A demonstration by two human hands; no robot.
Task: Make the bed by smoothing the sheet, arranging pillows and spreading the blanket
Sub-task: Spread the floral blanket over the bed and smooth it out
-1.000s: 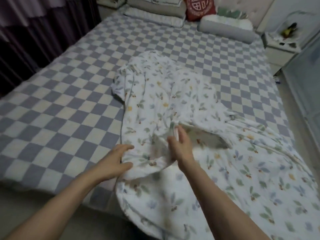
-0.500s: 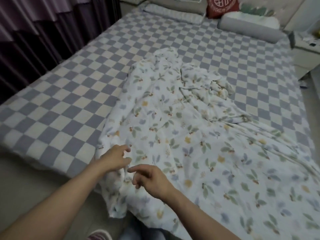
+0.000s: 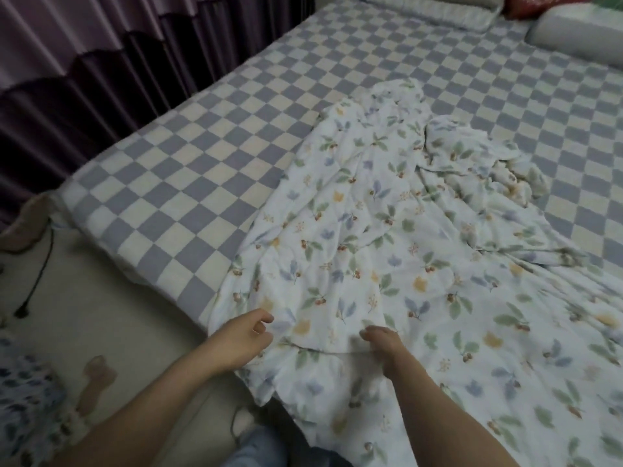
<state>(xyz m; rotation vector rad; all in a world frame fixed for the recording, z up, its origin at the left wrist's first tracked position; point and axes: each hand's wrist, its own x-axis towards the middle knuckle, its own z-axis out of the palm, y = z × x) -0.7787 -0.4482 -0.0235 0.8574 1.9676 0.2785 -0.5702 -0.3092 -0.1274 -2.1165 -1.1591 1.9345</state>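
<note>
A white blanket (image 3: 387,264) with a leaf and flower print lies crumpled along the middle and right of the bed, its near end hanging over the foot edge. Under it is the purple and cream checked sheet (image 3: 202,170). My right hand (image 3: 384,342) is curled down onto the blanket and pinches a fold near the near edge. My left hand (image 3: 242,338) rests at the blanket's left near corner with its fingers loosely curled; whether it holds cloth is unclear. Grey pillows (image 3: 573,42) and a long ruffled pillow (image 3: 431,11) lie at the head.
Dark purple curtains (image 3: 84,79) hang along the bed's left side. A black cable with a plug (image 3: 37,281) lies on the pale floor. A floral cloth item (image 3: 27,409) sits at the lower left. A red cushion (image 3: 526,5) shows at the top edge.
The blanket's near end has been drawn toward the bed's foot and to the left and lies flatter. My right hand went from lifting a fold to pressing low near the edge. The view shifted left.
</note>
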